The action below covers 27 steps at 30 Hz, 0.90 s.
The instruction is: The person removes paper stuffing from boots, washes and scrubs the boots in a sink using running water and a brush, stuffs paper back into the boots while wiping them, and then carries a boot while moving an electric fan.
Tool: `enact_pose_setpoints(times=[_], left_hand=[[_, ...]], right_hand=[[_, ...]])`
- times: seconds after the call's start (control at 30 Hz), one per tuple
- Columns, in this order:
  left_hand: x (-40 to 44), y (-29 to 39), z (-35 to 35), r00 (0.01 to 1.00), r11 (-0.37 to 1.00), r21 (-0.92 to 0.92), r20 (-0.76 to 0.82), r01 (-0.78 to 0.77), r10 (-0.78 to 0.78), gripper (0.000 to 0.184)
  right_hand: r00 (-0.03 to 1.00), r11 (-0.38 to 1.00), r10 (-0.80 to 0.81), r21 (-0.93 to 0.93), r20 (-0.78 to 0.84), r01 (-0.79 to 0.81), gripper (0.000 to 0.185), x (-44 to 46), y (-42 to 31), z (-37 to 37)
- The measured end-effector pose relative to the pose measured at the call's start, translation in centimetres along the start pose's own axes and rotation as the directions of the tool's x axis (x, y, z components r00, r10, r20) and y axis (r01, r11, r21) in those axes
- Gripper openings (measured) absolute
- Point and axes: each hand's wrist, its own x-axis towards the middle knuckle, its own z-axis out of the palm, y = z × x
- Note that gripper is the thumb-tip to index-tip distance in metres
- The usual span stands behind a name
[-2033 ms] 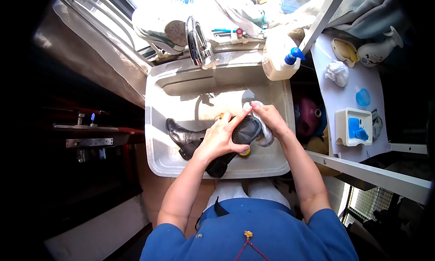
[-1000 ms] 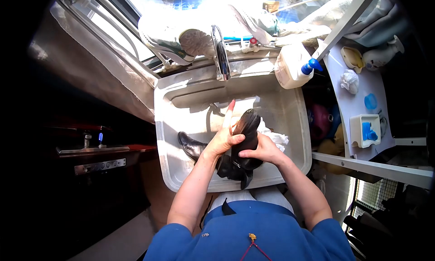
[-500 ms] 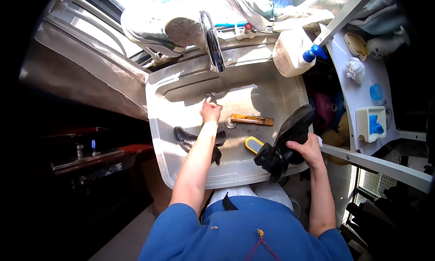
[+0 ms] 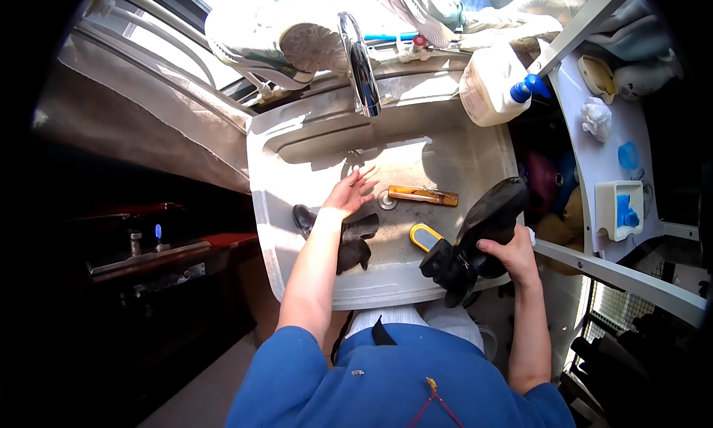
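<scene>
My right hand [image 4: 512, 257] is wrapped round a black boot [image 4: 486, 220], held with its sole partly up over the right front of the sink. Spread fingers show on my left hand [image 4: 351, 194], which hangs over the basin and holds nothing. Below that forearm a second black boot [image 4: 353, 254] lies on its side in the sink, partly covered by the arm. An orange-brown oblong tool [image 4: 422, 195] rests beside the drain [image 4: 387, 199]. Close to the held boot is a yellow-rimmed grey oval pad [image 4: 426, 237].
The grey sink [image 4: 269, 227] has a chrome faucet [image 4: 359, 64] at its back. A pump bottle [image 4: 490, 86] stands on the back right corner. Pale shoes [image 4: 256, 45] sit on the ledge behind. A white shelf [image 4: 605, 160] holding a soap dish is on the right.
My left hand's fingers were drawn together near the back of the basin; they are now spread. The right hand keeps its hold on the boot. The view has shifted slightly.
</scene>
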Motion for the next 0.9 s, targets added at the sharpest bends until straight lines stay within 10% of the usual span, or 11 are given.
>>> enact_pose_setpoints(times=[0.07, 0.1, 0.13, 0.3, 0.37, 0.43, 0.57, 0.67, 0.7, 0.77, 0.9], left_hand=[[3.2, -3.2, -5.5, 0.909, 0.795, 0.576, -0.410, 0.189, 0.081, 0.059], [4.8, -4.0, -8.1, 0.792, 0.378, 0.784, -0.584, 0.493, 0.177, 0.066], [3.8, -3.9, -5.4, 0.609, 0.324, 0.710, -0.703, 0.625, 0.366, 0.069], [8.1, -8.6, -3.2, 0.378, 0.256, 0.702, -0.611, 0.665, 0.695, 0.068], [7.8, -9.0, 1.3, 0.462, 0.052, 0.798, -0.400, 0.601, 0.791, 0.064], [11.3, -12.4, -1.8, 0.665, -0.411, 0.878, 0.156, 0.246, 0.730, 0.057], [8.3, -8.8, -5.5, 0.411, -0.033, 0.908, -0.156, 0.417, 0.898, 0.038], [6.5, -4.4, -9.1, 0.579, 0.315, 0.936, -0.347, 0.159, 0.738, 0.026], [7.4, -4.8, -12.4, 0.789, 0.642, 0.760, -0.332, -0.100, 0.517, 0.026], [2.8, -1.3, -4.7, 0.891, 0.928, 0.312, -0.334, -0.202, 0.306, 0.045], [-1.4, 1.4, -0.5, 0.970, 0.948, -0.229, 0.040, -0.223, 0.238, 0.077]], right_hand=[[1.000, 1.000, -0.002, 0.010, -0.008, 0.002, 0.039, -0.5, -0.6, 0.2], [1.000, 1.000, -0.005, 0.004, -0.012, 0.005, 0.039, -0.7, -1.0, 0.2], [1.000, 1.000, -0.001, -0.017, -0.017, 0.000, 0.040, -0.9, -1.3, 0.2], [1.000, 0.994, 0.003, -0.112, -0.026, -0.006, 0.041, -1.7, -1.1, -0.4], [0.999, 0.993, 0.021, -0.119, -0.029, -0.024, 0.042, -1.7, -1.2, -0.3], [0.999, 0.992, 0.037, -0.117, -0.025, -0.039, 0.043, -1.4, -1.3, -0.2], [0.998, 0.994, 0.055, -0.091, -0.021, -0.057, 0.044, -1.2, -0.9, -0.5], [1.000, 0.998, 0.017, -0.063, -0.008, -0.018, 0.041, -0.4, 0.1, 0.3], [1.000, 0.999, 0.012, -0.050, 0.001, -0.012, 0.041, -0.2, 0.0, 0.6], [0.997, 0.996, 0.060, -0.064, 0.041, -0.058, 0.042, 0.3, -0.1, 1.4], [0.996, 0.999, 0.048, -0.029, 0.072, -0.046, 0.041, 0.9, -0.9, 2.8]])
